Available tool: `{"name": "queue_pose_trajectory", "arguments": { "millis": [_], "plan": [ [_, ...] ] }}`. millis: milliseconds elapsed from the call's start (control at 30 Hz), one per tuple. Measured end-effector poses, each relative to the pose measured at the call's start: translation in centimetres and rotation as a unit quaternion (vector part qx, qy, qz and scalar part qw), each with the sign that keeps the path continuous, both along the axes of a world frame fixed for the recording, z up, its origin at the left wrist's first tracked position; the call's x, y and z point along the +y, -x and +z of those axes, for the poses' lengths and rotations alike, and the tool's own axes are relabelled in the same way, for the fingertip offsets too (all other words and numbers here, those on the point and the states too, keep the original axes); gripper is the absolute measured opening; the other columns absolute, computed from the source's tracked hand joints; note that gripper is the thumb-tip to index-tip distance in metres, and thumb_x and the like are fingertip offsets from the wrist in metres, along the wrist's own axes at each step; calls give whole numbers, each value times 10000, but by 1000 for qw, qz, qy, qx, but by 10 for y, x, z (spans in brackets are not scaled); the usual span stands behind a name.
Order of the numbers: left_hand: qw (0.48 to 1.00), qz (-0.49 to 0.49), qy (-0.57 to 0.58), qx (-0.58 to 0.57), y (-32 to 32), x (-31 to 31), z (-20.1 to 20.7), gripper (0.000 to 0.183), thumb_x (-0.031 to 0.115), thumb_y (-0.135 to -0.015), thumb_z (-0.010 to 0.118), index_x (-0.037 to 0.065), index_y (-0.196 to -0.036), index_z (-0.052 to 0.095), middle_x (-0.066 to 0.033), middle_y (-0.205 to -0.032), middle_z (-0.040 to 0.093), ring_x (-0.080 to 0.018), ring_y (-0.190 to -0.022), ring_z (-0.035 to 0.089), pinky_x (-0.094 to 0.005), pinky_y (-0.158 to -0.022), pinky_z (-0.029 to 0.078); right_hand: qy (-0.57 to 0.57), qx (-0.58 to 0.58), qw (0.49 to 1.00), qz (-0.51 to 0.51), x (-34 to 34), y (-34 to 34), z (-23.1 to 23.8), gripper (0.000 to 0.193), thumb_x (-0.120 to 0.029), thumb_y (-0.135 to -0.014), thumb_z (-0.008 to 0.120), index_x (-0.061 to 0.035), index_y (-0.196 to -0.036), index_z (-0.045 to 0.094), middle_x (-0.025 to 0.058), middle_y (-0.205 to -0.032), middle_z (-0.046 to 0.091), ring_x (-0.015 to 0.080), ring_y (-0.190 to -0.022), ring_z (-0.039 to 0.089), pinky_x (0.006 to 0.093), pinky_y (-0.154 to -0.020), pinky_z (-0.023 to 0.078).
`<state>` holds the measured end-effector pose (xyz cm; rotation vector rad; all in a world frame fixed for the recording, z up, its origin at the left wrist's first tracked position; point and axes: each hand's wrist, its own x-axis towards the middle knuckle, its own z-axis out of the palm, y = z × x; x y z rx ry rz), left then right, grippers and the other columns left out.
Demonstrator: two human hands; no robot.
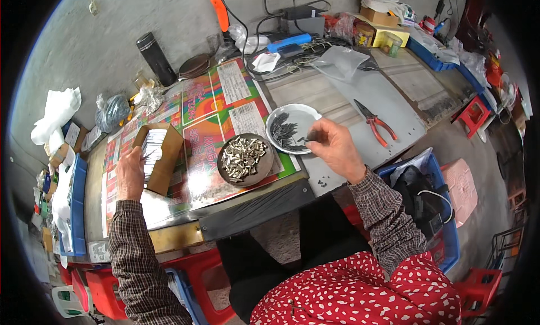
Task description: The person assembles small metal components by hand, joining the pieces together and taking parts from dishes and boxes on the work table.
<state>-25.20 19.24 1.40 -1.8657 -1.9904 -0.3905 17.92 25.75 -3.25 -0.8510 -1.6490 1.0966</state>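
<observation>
Right hand sits at the near-right rim of the white round dish of dark metal pins, fingertips pinched on a few. Pins lie left of the fingers. Left hand grips the brown cardboard box, far left.

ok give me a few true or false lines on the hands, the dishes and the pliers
1. The right hand is at the white dish of dark pieces. True.
2. The left hand rests on the pliers. False: it is at the cardboard box; the pliers lie apart, untouched, beyond the right hand.
3. The brown dish holds silvery metal pieces. True.
4. The brown dish sits to the right of the white dish. False: it is to its left.
5. The pliers have red handles. True.
</observation>
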Motion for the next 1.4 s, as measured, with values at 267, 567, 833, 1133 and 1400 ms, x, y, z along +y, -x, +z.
{"name": "queue_pose_trajectory", "arguments": {
  "millis": [267,567,833,1133,1400],
  "plan": [
    [961,-46,-132,-237,-60,-45,10,155,-39,-754,606,17,-898,600,-92,-730,604,-152,-599,566,-288,-565,456,36,44,998,25,-23,-1,3,189,58,-773,571,17,-958,561,2,-845,564,49,-765,542,198,-671,460],
    [769,-80,-42,-632,-178,-127,-5,70,-23,-808,627,-23,-879,621,1,-667,573,-35,-498,473,-172,-435,377,18,34,998,42,-59,8,17,153,19,-817,564,47,-965,595,1,-859,596,38,-762,541,181,-688,453],
    [775,-107,-26,-623,-219,-170,4,70,-63,-796,566,-60,-863,586,-110,-725,636,-57,-485,505,-172,-421,382,83,54,991,88,-79,13,16,160,7,-824,599,42,-980,610,25,-839,601,62,-718,564,189,-639,472],
    [728,-141,22,-670,-229,-187,10,169,-89,-811,510,-74,-952,603,-120,-731,627,-80,-484,526,-180,-434,400,63,70,989,113,-94,26,13,79,-40,-853,595,28,-893,584,29,-779,588,72,-667,582,188,-575,466],
    [716,-172,17,-677,-228,-186,-4,204,13,-891,490,-85,-1030,602,-120,-780,609,-107,-509,547,-216,-468,434,109,91,980,137,-102,28,16,80,-41,-855,594,19,-907,581,22,-747,589,58,-606,574,182,-525,476]
  ]
}}
